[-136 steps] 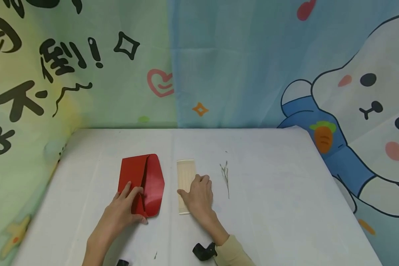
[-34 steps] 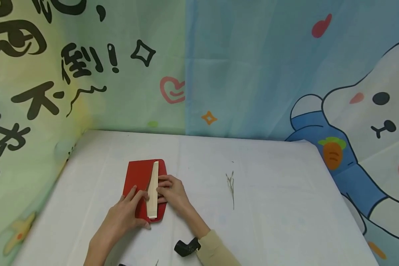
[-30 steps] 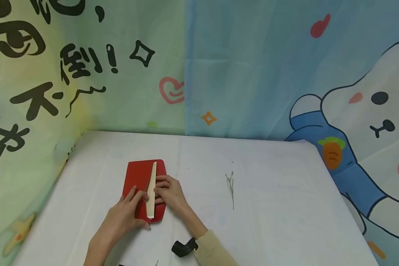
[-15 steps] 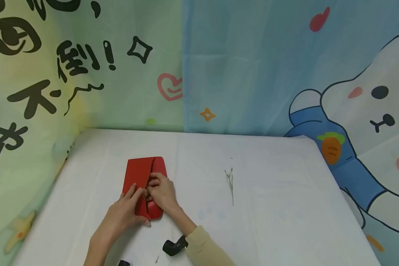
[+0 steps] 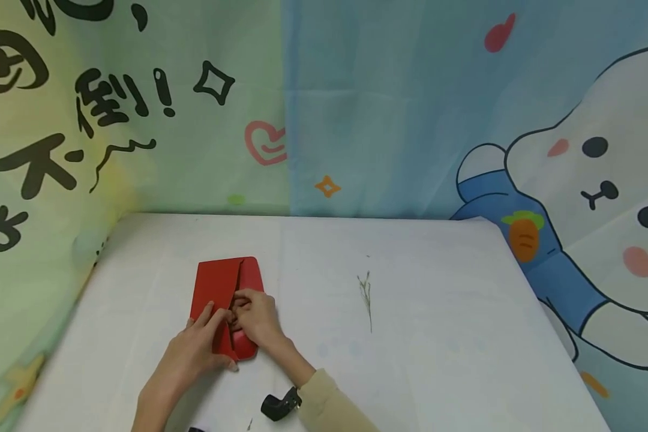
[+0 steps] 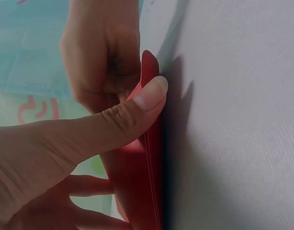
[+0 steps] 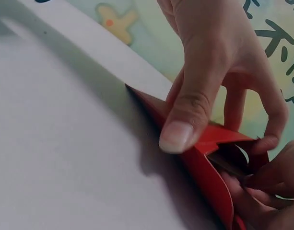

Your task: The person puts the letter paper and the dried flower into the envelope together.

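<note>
A red envelope lies on the white table with its flap to the right. My left hand grips its near end: the thumb presses the short edge while the fingers spread over the front. My right hand has its curled fingertips in the envelope's mouth. In the right wrist view the mouth gapes, and a brownish edge inside meets the right fingertips. It appears to be the cream ribbed rectangular piece, which the head view hides now.
A thin dried sprig lies on the white tabletop right of the envelope. A tiny dark scrap is near the front edge. A black wrist camera sits at the right cuff. A printed cloth hangs behind the table.
My right hand picked up the cream ribbed piece beside the envelope, carried it left over the flap, and pushed it into the mouth, out of sight. The left hand kept its hold.
</note>
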A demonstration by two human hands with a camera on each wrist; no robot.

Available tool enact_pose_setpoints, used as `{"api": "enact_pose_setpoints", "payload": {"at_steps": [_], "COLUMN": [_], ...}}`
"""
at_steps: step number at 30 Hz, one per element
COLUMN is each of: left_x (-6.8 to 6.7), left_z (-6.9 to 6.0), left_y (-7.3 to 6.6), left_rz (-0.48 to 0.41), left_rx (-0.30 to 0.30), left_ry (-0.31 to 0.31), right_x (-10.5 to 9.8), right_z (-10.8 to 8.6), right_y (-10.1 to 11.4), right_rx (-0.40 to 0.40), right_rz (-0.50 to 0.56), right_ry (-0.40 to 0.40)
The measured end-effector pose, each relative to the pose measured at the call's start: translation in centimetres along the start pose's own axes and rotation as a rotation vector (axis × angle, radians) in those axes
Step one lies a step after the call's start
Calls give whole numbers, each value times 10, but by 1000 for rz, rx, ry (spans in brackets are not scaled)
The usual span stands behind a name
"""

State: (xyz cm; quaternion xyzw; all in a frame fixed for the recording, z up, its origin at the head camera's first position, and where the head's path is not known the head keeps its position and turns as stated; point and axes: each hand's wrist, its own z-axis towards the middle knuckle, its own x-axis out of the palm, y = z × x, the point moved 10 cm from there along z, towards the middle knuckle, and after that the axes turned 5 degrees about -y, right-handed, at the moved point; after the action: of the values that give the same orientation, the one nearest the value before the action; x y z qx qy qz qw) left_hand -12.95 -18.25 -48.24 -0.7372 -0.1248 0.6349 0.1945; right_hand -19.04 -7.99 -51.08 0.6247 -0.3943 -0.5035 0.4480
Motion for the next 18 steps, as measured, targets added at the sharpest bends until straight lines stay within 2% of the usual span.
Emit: {"api": "enact_pose_setpoints", "payload": {"at_steps": [5, 8, 14, 18], "left_x": [1, -1, -3, -2], "left_z": [-2, -2, -3, -4], "left_y": [-1, -1, -2, -3], "left_rz": [-9, -11, -15, -30], "left_rx": [10, 19, 27, 27], "left_ry": [-1, -8, -30, -27], "right_x": [-11, -25, -52, -73], "right_z": [-12, -18, -29, -37], "right_y": [-3, -4, -5, -6], "right_rx": [23, 23, -30, -88], "right_rz": [207, 257, 216, 129], "right_ry": [49, 41, 17, -17]}}
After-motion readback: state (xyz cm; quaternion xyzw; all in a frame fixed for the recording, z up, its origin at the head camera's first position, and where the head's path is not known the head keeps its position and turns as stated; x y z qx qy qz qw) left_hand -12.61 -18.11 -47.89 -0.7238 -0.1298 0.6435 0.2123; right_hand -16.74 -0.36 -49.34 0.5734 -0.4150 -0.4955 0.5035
